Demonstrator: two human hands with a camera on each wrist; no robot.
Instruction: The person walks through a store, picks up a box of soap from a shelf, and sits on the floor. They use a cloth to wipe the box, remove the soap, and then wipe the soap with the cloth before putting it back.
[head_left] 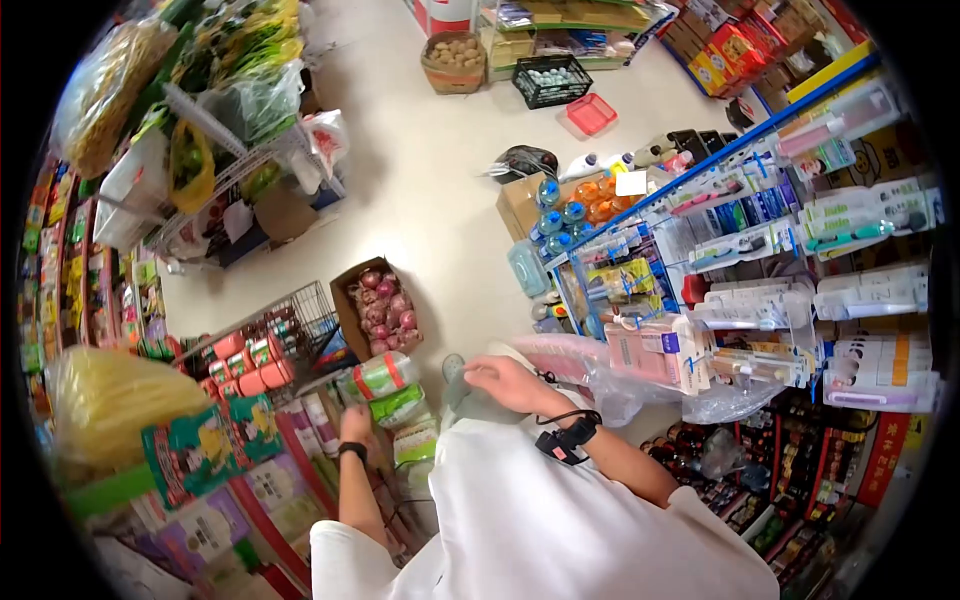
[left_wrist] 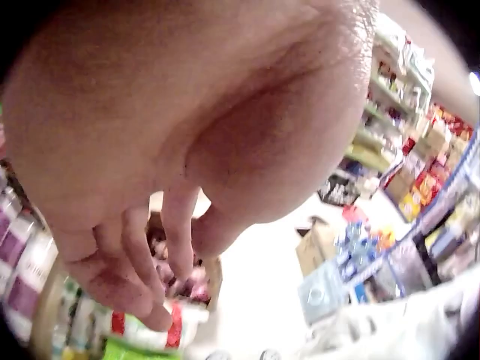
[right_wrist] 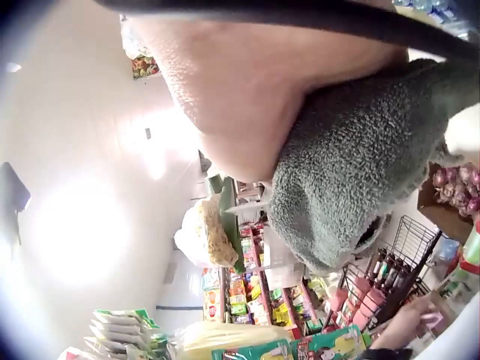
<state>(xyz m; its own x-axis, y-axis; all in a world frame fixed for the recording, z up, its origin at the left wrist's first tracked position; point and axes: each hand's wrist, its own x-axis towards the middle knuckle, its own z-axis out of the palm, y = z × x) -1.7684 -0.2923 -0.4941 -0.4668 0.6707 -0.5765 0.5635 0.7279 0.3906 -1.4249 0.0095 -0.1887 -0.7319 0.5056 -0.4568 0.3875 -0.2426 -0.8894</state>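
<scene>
A grey-green terry cloth [right_wrist: 337, 165] hangs from my right hand [head_left: 507, 383], which grips it in front of the white shirt. In the head view the cloth [head_left: 474, 402] shows beneath the fingers. My left hand [head_left: 356, 424] is lower left, over the shelf edge, its fingers loosely bent with nothing between them in the left wrist view. Close to those fingers lie a white pack with red bands [head_left: 380, 374] and a bright green pack [head_left: 398, 405]. Purple-and-white packs [head_left: 316, 420] stand just left of that hand.
Ahead stand a box of red onions [head_left: 380, 310] and a wire basket [head_left: 310, 315] beside pink-capped jars [head_left: 255, 365]. A blue rack of toothbrushes [head_left: 740, 245] rises on the right, with bottles [head_left: 553, 220] near its foot. Vegetables fill a stand [head_left: 240, 160] at upper left.
</scene>
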